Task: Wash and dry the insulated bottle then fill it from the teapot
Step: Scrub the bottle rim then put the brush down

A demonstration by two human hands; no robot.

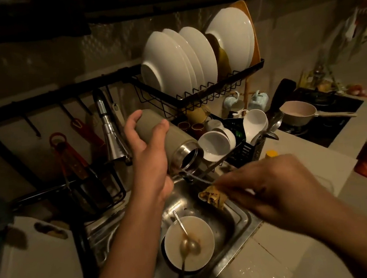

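Note:
My left hand (148, 155) grips the insulated bottle (173, 137), a beige cylinder with a steel neck. It is tipped on its side over the sink, its open mouth pointing right and down, and a thin stream of water runs out of it. My right hand (274, 186) is at the sink's right rim and pinches a yellowish sponge (213, 197) just below the bottle's mouth. No teapot can be made out in this view.
The steel sink (230, 215) holds a dirty white bowl (202, 255) with a spoon (186, 239). A chrome tap (111, 134) stands left of the bottle. Behind are a plate rack (198, 92), cups (214, 144), and a pot (299, 113) on the stove at right.

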